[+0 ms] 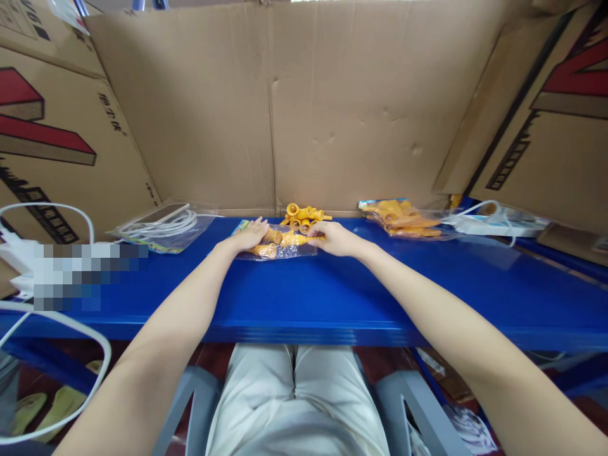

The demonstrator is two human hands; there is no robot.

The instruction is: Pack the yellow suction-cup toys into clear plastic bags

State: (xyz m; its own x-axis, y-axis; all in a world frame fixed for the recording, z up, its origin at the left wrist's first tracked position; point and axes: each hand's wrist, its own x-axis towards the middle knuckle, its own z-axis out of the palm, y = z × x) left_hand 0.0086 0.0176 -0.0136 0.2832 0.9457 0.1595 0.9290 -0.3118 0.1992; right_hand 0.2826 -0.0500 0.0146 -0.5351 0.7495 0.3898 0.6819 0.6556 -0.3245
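My left hand lies flat, fingers stretched out, on the left end of a clear plastic bag with a coloured header. Inside the bag are several yellow plastic pipe-shaped pieces. My right hand is closed at the bag's right end, its fingers pinching the thin stem of a yellow plastic pipe. Part of that pipe lies at or inside the bag's mouth; exactly how far in, I cannot tell. Just behind the bag sits a loose pile of similar yellow pipes.
On the right of the blue table lies another filled bag of yellow pipes. A bag with a white cable lies left. White cables and a box are far right. Cardboard panels wall the back and sides.
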